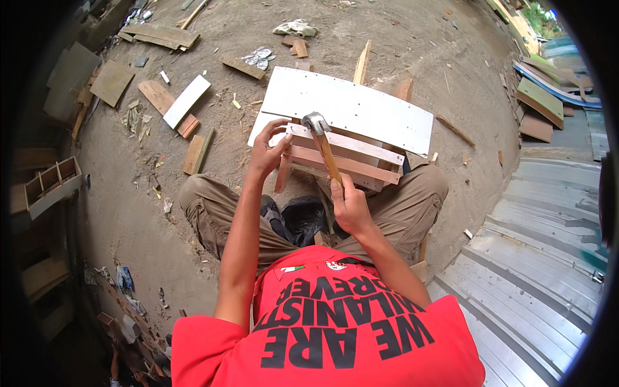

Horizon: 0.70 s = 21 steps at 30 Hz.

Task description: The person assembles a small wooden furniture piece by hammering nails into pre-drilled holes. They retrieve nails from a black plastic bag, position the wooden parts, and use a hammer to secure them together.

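Note:
A claw hammer (327, 152) with a wooden handle is gripped low on its handle by my right hand (351, 205). Its metal head is raised in front of the slats, toward their left end. My left hand (269, 147) closes round the left end of a pale wooden slat (348, 144); whether a nail is between those fingertips is too small to tell. Just below runs a pinkish slat (342, 164), part of the same small wooden frame. Behind both slats, a broad white board (354, 106) with small dark holes lies across the frame.
Wood offcuts lie about on the dirt floor, among them a white piece (187, 102) and a brown board (112, 83). Corrugated metal sheets (529, 264) cover the ground at right. A divided wooden box (54, 187) stands at left. My crossed legs (409, 200) flank the frame's near side.

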Each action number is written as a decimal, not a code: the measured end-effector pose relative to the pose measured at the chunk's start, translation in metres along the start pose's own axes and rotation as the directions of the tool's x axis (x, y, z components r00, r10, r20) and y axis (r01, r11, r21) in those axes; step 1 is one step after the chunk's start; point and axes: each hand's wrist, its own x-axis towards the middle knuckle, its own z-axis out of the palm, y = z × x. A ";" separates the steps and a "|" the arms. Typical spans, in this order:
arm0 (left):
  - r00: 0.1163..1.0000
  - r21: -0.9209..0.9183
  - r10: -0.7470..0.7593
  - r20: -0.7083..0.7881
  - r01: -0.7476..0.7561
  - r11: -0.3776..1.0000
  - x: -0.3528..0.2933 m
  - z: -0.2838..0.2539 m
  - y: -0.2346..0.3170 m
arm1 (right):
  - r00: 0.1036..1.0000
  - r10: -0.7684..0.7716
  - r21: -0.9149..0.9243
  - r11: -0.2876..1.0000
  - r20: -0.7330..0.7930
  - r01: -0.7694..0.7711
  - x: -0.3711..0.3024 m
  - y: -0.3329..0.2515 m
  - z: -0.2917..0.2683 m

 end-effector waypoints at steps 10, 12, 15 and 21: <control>0.976 -0.098 -0.101 0.192 0.122 0.988 0.010 -0.016 0.007 | 0.999 0.014 0.050 0.999 -0.034 -0.013 -0.005 0.001 0.001; 0.977 -0.154 -0.074 0.199 0.106 0.982 0.009 -0.016 0.004 | 0.998 0.000 0.047 0.999 -0.058 0.002 -0.006 0.001 0.003; 0.974 -0.159 -0.071 0.215 0.106 0.981 0.009 -0.018 0.002 | 0.998 -0.005 0.051 0.999 -0.064 0.008 -0.005 -0.003 0.005; 0.967 -0.227 -0.079 0.244 0.136 0.964 0.010 -0.019 -0.002 | 1.000 -0.030 0.047 0.998 0.005 0.030 -0.001 -0.025 0.001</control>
